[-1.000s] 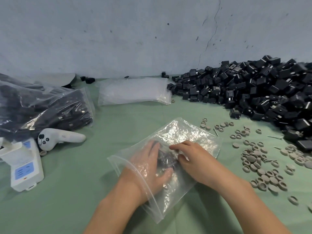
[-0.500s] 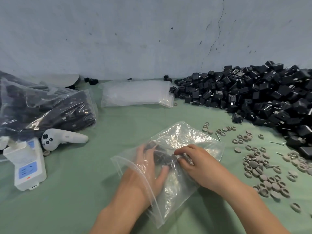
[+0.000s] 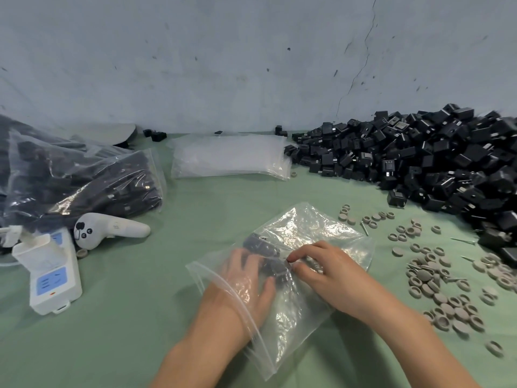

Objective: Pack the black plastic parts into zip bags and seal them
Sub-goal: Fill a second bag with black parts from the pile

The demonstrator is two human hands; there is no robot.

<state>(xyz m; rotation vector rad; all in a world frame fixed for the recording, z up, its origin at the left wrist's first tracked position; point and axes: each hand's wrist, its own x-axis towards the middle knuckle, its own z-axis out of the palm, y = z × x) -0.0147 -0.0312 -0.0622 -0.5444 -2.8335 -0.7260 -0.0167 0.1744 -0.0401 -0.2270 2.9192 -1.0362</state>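
Observation:
A clear zip bag lies on the green table in front of me with its open mouth toward me. My left hand is inside the bag, fingers spread around a few black plastic parts. From outside, my right hand pinches the bag film next to those parts. A large heap of loose black plastic parts lies at the right rear.
Filled bags of black parts are stacked at the left. A pack of empty zip bags lies by the wall. A white controller and a white device sit at the left. Grey round caps are scattered on the right.
My left hand has pushed a little deeper into the bag and the parts have shifted farther in. My right hand stays on the film.

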